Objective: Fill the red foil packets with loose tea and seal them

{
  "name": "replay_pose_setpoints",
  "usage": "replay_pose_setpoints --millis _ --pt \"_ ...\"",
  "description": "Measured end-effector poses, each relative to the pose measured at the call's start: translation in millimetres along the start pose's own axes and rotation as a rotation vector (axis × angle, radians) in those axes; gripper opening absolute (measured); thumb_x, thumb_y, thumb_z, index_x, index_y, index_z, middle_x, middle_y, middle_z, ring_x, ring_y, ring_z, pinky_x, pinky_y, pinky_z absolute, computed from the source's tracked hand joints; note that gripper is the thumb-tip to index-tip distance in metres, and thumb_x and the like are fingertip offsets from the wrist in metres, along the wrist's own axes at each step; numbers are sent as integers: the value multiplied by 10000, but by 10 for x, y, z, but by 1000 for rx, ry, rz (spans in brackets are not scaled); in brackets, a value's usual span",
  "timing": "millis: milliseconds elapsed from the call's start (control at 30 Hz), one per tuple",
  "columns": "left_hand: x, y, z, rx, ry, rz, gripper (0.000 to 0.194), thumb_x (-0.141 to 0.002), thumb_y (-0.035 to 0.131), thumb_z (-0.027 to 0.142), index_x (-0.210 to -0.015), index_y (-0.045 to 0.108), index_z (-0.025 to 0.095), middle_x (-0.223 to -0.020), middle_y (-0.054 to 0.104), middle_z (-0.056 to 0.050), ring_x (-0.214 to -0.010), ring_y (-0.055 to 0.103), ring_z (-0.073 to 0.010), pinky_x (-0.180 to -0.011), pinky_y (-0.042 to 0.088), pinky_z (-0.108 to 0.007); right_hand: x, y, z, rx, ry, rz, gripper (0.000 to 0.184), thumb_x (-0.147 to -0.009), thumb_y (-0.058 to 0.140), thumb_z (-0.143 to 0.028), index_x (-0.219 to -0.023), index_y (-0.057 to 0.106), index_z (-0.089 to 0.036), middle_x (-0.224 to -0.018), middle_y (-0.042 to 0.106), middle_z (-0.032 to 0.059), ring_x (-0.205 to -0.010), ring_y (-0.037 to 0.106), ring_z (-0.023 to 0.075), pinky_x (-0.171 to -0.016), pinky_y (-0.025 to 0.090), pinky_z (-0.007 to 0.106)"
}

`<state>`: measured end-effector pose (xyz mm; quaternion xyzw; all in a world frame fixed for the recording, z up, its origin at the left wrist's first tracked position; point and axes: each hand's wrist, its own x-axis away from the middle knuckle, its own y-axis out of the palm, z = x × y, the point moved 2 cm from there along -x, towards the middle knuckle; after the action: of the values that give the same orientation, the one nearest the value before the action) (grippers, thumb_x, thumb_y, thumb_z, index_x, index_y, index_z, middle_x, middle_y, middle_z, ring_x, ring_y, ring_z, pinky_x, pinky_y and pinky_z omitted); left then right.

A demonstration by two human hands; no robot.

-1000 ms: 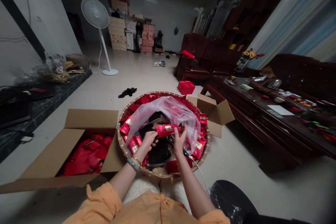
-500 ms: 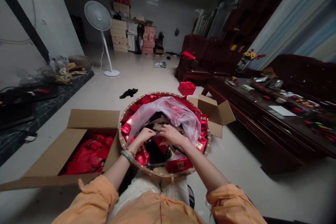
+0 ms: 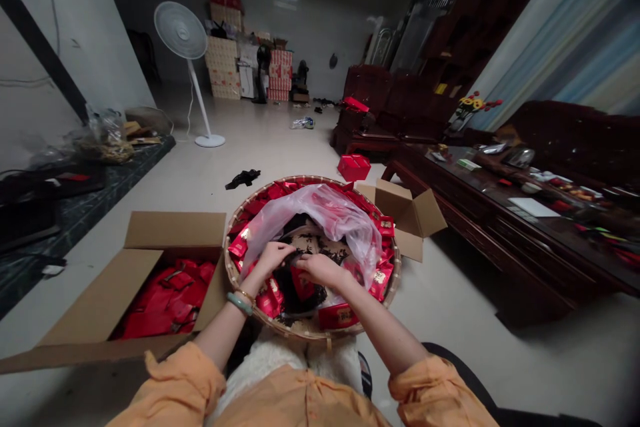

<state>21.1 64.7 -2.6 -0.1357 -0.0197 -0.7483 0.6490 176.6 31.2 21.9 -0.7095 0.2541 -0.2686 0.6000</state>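
Note:
My left hand (image 3: 274, 257) is over the middle of a round woven basket (image 3: 235, 288), its fingers pinched at some dark, dried leaf-like strands (image 3: 327, 250). What lies between those fingertips is too small to make out. Close beside it, my right hand (image 3: 323, 271) has its fingers closed at the top of a red packet (image 3: 303, 285), which is partly hidden beneath them. A translucent plastic bag (image 3: 320, 203) is spread in the basket around the dark strands. Red packets with gold print (image 3: 381, 280) ring the bag along the rim.
An open cardboard box (image 3: 95, 300) of red packets (image 3: 167, 300) stands at left. Another open carton (image 3: 407, 217) and a red box (image 3: 354, 167) lie beyond the basket. A dark wooden table (image 3: 450, 193) runs along the right. A white fan (image 3: 200, 100) stands at the back left.
My right hand has dipped slightly and turned its fingers down over the red packet. My left hand has shifted slightly left. The view has turned slightly.

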Motion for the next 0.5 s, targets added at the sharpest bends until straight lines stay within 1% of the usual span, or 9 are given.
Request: replay_pose_setpoints --millis 67,100,133,167,200,233,267,333,500 --pt "11 29 96 136 20 76 326 -671 559 446 -751 660 146 -491 493 33 -401 397 -71 -383 215 -180 -45 10 -12 2 -10 -6 182 -821 541 -219 -989 606 -190 -1002 619 71 -785 605 163 -683 424 243" --pt "16 63 146 218 36 111 349 -696 524 470 -776 642 152 -515 495 35 -407 409 -66 -384 230 -172 -68 12 -20 0 -16 -11 180 -816 544 -211 -981 611 -188 -1005 619 73 -793 606 164 -690 426 243" --pt "20 101 185 444 38 179 321 -677 559 451 -747 624 144 -507 484 39 -398 409 -62 -378 240 -169 -91 11 -29 -5 -18 -15 174 -811 547 -205 -969 617 -187 -1004 620 75 -798 606 164 -696 428 243" --pt "22 151 211 625 31 234 293 -659 584 433 -711 603 145 -490 471 47 -387 410 -60 -376 258 -169 -112 9 -38 -13 -20 -17 168 -806 551 -201 -956 625 -186 -997 621 76 -801 607 164 -702 429 244" --pt "20 203 227 755 29 290 264 -648 597 406 -688 589 145 -488 478 47 -390 429 -62 -379 281 -168 -131 8 -46 -21 -24 -18 163 -802 555 -199 -945 633 -187 -984 624 75 -803 606 165 -707 431 244" --pt "14 254 226 839 9 342 243 -641 597 385 -667 582 144 -475 480 47 -387 442 -65 -388 312 -173 -146 8 -53 -27 -27 -18 160 -800 558 -200 -937 640 -187 -965 628 74 -801 606 167 -709 433 246" --pt "4 298 212 899 -17 392 232 -637 588 374 -650 576 143 -457 477 49 -379 450 -69 -398 340 -182 -157 11 -56 -31 -26 -17 157 -799 562 -204 -929 647 -186 -942 631 73 -798 606 171 -707 435 248" --pt "-28 359 167 935 -36 421 224 -641 550 370 -638 564 146 -442 485 46 -375 470 -83 -411 375 -200 -166 23 -51 -24 -14 -13 151 -800 564 -215 -915 656 -180 -911 633 71 -796 604 178 -702 440 253" --pt "-105 360 43 940 -28 428 267 -650 484 405 -600 550 152 -431 511 32 -381 511 -118 -448 427 -251 -144 43 -31 -4 -8 25 132 -811 549 -185 -889 653 -163 -934 629 70 -854 593 171 -739 441 239"
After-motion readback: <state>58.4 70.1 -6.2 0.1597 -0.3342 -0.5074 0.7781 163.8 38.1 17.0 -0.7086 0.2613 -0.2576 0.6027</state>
